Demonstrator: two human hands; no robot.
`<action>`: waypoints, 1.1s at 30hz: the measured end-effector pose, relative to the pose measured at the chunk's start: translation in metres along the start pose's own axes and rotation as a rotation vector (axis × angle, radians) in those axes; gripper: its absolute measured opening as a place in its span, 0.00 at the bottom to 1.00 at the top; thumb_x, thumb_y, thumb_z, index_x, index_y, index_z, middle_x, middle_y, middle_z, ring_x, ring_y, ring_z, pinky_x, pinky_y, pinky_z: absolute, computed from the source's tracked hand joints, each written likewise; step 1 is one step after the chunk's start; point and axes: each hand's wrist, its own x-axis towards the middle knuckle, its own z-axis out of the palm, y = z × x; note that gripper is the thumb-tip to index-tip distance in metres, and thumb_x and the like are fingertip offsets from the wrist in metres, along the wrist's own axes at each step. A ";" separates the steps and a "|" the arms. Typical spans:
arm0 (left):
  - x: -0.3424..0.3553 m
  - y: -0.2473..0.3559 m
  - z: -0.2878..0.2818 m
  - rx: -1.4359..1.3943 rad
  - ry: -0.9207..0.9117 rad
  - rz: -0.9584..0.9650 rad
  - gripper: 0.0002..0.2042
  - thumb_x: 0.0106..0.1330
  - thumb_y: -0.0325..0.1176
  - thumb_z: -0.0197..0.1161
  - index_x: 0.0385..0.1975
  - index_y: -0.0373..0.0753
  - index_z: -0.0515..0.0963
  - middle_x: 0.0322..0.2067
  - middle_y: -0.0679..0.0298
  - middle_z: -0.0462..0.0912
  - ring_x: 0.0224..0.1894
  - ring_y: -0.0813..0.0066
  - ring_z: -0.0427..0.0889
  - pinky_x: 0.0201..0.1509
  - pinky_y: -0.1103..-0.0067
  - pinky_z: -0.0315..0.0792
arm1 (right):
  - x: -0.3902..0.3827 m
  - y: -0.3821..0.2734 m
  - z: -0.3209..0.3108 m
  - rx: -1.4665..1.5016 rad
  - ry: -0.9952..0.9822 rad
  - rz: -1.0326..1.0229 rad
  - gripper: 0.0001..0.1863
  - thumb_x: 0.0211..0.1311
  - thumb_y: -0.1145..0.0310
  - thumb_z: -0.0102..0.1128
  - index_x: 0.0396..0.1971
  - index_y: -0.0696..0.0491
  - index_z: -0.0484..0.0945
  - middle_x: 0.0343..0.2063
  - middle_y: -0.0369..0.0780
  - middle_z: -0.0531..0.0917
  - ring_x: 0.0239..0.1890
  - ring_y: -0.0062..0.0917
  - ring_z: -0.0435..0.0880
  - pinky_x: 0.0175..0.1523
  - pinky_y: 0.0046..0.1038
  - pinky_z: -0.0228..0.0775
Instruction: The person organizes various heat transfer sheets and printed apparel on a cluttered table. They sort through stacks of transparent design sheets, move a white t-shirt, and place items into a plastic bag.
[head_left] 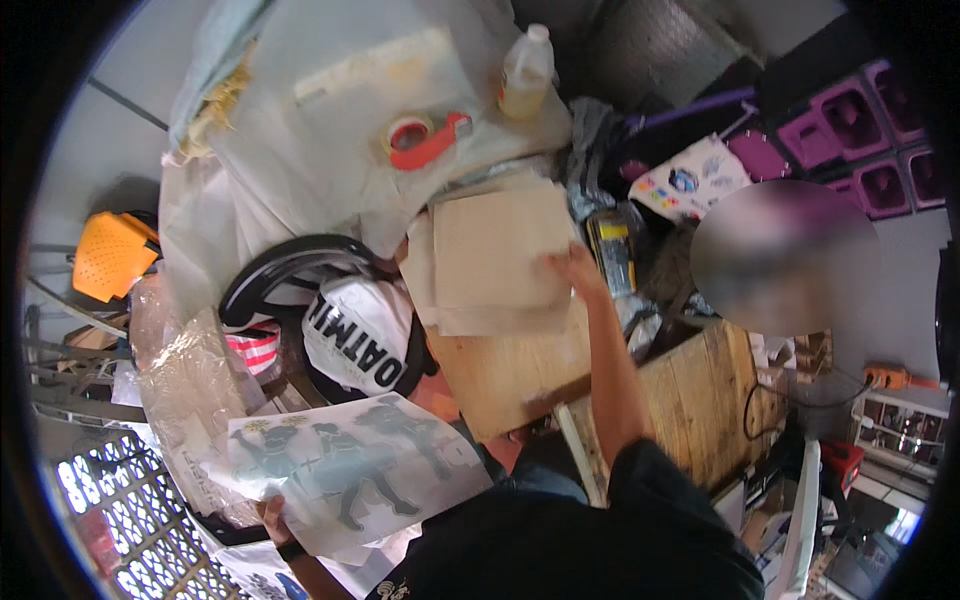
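Observation:
My left hand [271, 514] holds a large white sheet [330, 460] at its lower-left corner, with pale grey-blue figures printed on it, low at the left. My right hand [572, 266] reaches forward, its fingers closed on the right edge of a stack of tan square sheets [495, 245]. The stack rests on a light wooden board [510, 380]. Just left of it lies a white cloth item with black lettering [345, 340] on a black curved object [270, 265].
A white-covered surface [240, 150] bears a red tape dispenser [430, 145] and bottle [525, 75]. An orange plastic object [110, 250] sits left, crinkled plastic [175, 380] below it. Purple moulded items [845, 130], wooden planks [680, 410] and a blurred patch [785, 255] are at right.

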 end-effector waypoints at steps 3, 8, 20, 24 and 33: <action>-0.023 0.008 0.010 -0.127 0.084 0.010 0.22 0.46 0.32 0.67 0.43 0.35 0.72 0.32 0.64 0.77 0.31 0.73 0.75 0.36 0.79 0.70 | 0.043 -0.020 0.018 -0.647 0.262 -0.020 0.27 0.52 0.63 0.66 0.51 0.58 0.72 0.43 0.43 0.80 0.43 0.34 0.80 0.47 0.38 0.71; -0.022 0.020 0.042 -0.052 0.055 -0.094 0.19 0.45 0.30 0.64 0.40 0.36 0.73 0.32 0.64 0.77 0.32 0.75 0.75 0.34 0.79 0.69 | 0.010 -0.022 0.087 -1.403 0.748 -0.372 0.30 0.49 0.60 0.62 0.53 0.53 0.67 0.49 0.47 0.73 0.49 0.39 0.71 0.50 0.45 0.61; -0.020 0.006 0.114 -0.142 -0.028 -0.068 0.16 0.45 0.29 0.61 0.37 0.35 0.72 0.29 0.65 0.75 0.29 0.74 0.74 0.33 0.80 0.69 | 0.001 0.066 0.247 -1.547 -0.061 -0.640 0.13 0.57 0.65 0.53 0.35 0.49 0.86 0.67 0.37 0.60 0.69 0.36 0.52 0.68 0.49 0.45; -0.024 -0.013 0.079 -0.100 -0.003 -0.086 0.21 0.43 0.28 0.61 0.42 0.34 0.71 0.31 0.65 0.76 0.31 0.74 0.74 0.35 0.80 0.69 | 0.003 0.015 0.239 -1.663 0.076 -0.563 0.14 0.58 0.64 0.52 0.39 0.48 0.84 0.67 0.39 0.60 0.70 0.37 0.51 0.67 0.49 0.45; -0.028 -0.017 0.095 -0.166 -0.008 -0.043 0.33 0.43 0.30 0.64 0.56 0.36 0.65 0.43 0.61 0.74 0.42 0.69 0.75 0.46 0.78 0.71 | -0.011 0.026 0.273 -1.688 -0.370 -0.624 0.18 0.63 0.58 0.48 0.49 0.45 0.80 0.69 0.36 0.54 0.71 0.33 0.46 0.72 0.50 0.33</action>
